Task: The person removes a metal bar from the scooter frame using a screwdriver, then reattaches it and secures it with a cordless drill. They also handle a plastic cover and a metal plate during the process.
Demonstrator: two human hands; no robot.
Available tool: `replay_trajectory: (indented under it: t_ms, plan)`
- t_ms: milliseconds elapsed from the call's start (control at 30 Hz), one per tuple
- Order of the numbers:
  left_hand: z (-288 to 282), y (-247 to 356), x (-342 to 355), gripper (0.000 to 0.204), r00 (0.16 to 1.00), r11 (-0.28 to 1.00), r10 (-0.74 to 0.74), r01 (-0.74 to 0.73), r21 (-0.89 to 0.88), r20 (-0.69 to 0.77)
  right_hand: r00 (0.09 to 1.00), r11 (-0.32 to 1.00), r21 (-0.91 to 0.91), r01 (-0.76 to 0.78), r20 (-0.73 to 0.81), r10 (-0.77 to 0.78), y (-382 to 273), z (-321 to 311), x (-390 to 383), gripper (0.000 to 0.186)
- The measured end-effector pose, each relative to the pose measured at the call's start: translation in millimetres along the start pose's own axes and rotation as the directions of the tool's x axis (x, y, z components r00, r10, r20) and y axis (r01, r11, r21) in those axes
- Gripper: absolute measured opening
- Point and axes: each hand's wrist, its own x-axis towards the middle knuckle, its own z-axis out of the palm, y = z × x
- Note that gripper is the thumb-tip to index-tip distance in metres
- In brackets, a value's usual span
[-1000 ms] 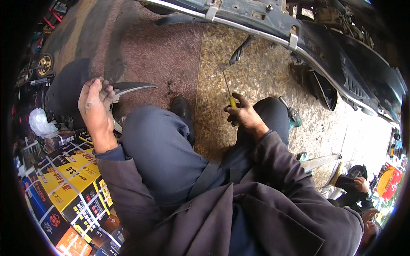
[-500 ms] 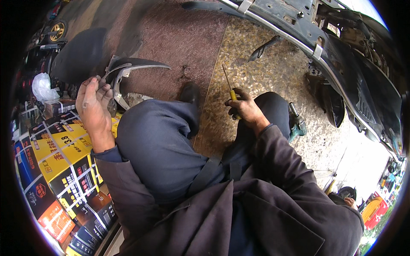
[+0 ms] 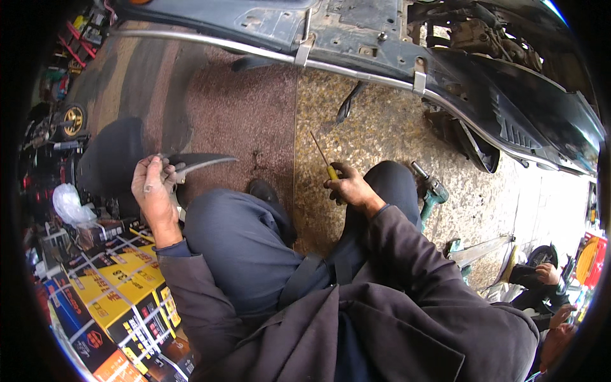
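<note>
My right hand (image 3: 351,188) is closed round the yellow handle of a screwdriver (image 3: 331,171), whose thin shaft points up and away over the speckled floor. It hovers beside my right knee. Off to the left, my left hand (image 3: 154,191) is raised with thumb and fingertips pinched together. Whatever lies between those fingertips is too small to make out. Behind that hand, a curved dark panel with a pale edge (image 3: 207,163) lies on the reddish floor, partly hidden by my fingers. A teal power tool (image 3: 434,193) stands just right of my right knee.
A large dark vehicle frame with a metal rail (image 3: 356,71) spans the far side and right. Strapped yellow and black boxes (image 3: 121,274) are stacked at my left. A dark curved part (image 3: 349,102) lies on the floor. Another person's hand (image 3: 548,274) shows at lower right.
The view has swung, so the vehicle frame reaches further left and the scene sits lower. My left hand now overlaps the curved panel more. The screwdriver stays in my right hand.
</note>
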Motion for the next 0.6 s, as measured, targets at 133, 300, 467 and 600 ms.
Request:
replay_trajectory:
  t_ms: [133, 300, 467, 600]
  plan:
    - [24, -28, 31, 0.012, 0.978, 0.993, -0.103, 0.092, 0.069, 0.181, 0.999, 1.0, -0.01, -0.001, -0.046, 0.0, -2, -12, -7, 0.064]
    - [52, -123, 78, 0.016, 0.838, 0.907, -0.337, 0.167, 0.388, 0.428, 0.998, 1.0, -0.006, -0.001, -0.064, 0.0, -2, -16, -23, 0.064]
    - [56, -250, 81, 0.036, 0.735, 0.54, -0.387, -0.309, 0.783, 0.557, 0.997, 0.997, -0.071, -0.023, -0.081, 0.017, 4, -14, -31, 0.061]
    - [62, -306, 64, 0.042, 0.808, 0.314, -0.417, -0.302, 0.9, 0.416, 0.991, 0.992, -0.058, -0.115, -0.073, 0.11, 13, -10, -25, 0.059]
